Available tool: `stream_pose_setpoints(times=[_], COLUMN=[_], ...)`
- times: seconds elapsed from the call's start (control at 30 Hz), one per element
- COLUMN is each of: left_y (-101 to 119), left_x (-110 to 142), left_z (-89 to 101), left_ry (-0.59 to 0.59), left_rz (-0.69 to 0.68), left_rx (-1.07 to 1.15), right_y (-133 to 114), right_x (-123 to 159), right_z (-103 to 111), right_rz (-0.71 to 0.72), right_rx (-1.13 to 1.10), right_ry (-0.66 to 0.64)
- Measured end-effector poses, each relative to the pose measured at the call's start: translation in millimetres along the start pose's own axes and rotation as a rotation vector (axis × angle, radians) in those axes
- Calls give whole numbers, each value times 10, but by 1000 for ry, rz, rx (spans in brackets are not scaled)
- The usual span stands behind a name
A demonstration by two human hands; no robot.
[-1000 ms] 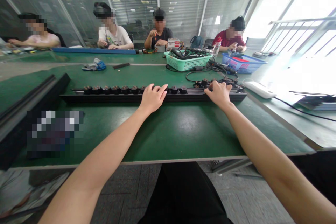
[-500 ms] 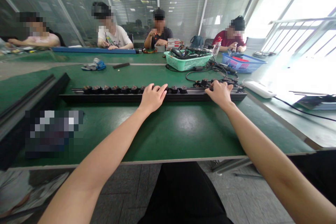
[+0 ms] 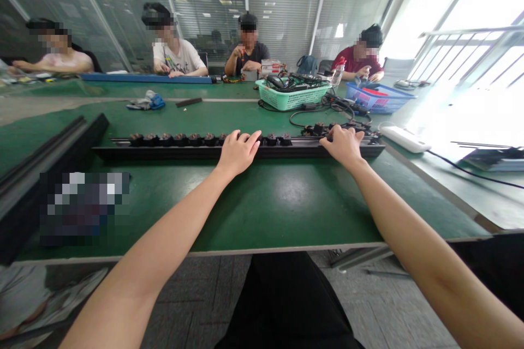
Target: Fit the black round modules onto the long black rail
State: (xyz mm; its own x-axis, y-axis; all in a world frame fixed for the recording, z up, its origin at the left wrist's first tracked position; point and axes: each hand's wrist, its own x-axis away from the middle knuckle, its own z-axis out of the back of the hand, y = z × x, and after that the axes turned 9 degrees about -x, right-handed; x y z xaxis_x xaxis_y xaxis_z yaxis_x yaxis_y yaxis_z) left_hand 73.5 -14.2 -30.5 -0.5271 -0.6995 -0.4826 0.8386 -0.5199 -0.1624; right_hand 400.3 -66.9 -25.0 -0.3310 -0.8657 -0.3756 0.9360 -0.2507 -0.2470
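A long black rail (image 3: 184,154) lies across the green table before me, with a row of black plug-like pieces (image 3: 194,140) standing along it. My left hand (image 3: 240,151) is over the middle of the rail, its fingers curled over the top among the pieces; the undersides of the fingers are hidden. Near the rail's right end, my right hand (image 3: 344,144) bends its fingers down beside a heap of similar black pieces (image 3: 318,130). Whatever lies under the right fingertips is hidden.
More dark rails (image 3: 53,166) lie at the left. Behind are a green basket (image 3: 295,99) of cables, a blue basket (image 3: 387,99), a glove-like cloth (image 3: 147,101) and a short dark strip (image 3: 189,102). A white power strip (image 3: 405,138) sits at right. Several people sit across the table.
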Motion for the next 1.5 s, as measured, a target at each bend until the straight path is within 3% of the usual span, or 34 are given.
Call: stream_pose_setpoints(times=[1.5], left_y=[3], left_x=[-6], left_z=[-5], left_ry=[0], left_rz=[0], left_rx=[-2], right_y=[47], right_x=[-44], right_z=[-38], right_rz=[16], right_rx=[-6], right_ry=[-40])
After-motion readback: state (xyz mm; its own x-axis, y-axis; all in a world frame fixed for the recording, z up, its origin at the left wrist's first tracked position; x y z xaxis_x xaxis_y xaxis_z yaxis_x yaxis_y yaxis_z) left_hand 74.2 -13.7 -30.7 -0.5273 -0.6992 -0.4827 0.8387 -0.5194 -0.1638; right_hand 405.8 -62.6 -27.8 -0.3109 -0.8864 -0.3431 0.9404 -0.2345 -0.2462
